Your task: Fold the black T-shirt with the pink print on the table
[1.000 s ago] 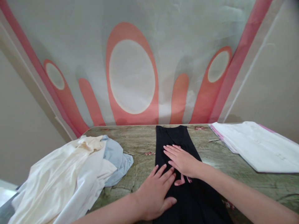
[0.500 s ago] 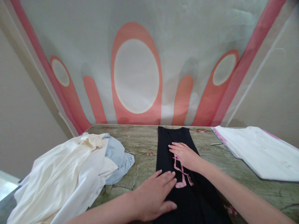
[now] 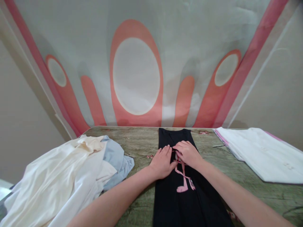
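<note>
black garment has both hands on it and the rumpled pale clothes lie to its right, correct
The side is wrong: the head view shows the rumpled pale clothes left of the black garment. The left hand and right hand are both on it.

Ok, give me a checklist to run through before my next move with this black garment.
1. Left hand on the black garment: ok.
2. Right hand on it too: ok.
3. Pink print fully uncovered: not ok, the right hand covers part.
4. Garment's near end in view: not ok, it runs out of frame.
5. Pale clothes pile apart from the garment: ok.
6. Cloth gripped by either hand: cannot tell.
</note>
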{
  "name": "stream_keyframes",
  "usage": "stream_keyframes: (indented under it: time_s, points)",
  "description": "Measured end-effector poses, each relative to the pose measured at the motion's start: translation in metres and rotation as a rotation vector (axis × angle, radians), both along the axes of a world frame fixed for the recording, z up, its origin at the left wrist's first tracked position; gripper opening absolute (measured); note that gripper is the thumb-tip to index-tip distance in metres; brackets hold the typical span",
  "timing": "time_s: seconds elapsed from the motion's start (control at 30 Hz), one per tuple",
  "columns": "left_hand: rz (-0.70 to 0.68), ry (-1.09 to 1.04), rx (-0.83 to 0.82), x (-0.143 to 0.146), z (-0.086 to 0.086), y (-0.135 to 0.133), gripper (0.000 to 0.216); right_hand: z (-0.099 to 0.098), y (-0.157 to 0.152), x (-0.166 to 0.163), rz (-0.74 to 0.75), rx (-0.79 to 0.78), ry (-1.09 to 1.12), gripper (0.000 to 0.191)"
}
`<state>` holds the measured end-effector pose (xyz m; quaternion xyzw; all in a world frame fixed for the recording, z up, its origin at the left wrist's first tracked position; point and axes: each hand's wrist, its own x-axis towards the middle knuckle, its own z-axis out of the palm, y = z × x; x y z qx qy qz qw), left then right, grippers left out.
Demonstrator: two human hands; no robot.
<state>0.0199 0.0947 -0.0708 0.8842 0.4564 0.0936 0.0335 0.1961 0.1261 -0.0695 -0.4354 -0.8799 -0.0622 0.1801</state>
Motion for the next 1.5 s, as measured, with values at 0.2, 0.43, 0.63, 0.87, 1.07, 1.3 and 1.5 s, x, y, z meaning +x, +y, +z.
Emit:
stream_keyframes:
  time_s: [0.2,0.43,0.63,0.87,1.07,1.3,1.5]
  points:
    - [-0.01,0.0,0.029,-0.001,-0.012,-0.003,0.066,0.001,0.0,0.004,0.034,0.081,-0.047,0.022]
    - [0.014,0.025,0.019,-0.001,-0.013,-0.002,0.07,-0.006,-0.004,0.002,-0.009,0.02,-0.007,0.024]
    - [-0.012,0.064,-0.022,-0.004,-0.005,-0.005,0.072,-0.009,-0.005,0.002,0.0,0.004,0.109,0.028]
    - [-0.133,0.093,-0.157,-0.031,0.017,-0.035,0.065,0.012,-0.003,0.05,0.065,-0.073,0.355,0.035]
    - [-0.353,0.036,-0.284,-0.07,0.045,-0.109,0.061,0.013,-0.081,0.106,0.184,-0.289,0.152,0.035]
    - [-0.561,-0.032,-0.363,-0.087,0.082,-0.146,0.046,0.026,-0.19,0.125,0.161,-0.436,0.02,0.053]
    - [-0.64,0.048,-0.041,-0.088,0.058,-0.129,0.034,0.028,-0.193,0.118,0.291,-0.331,-0.07,0.067]
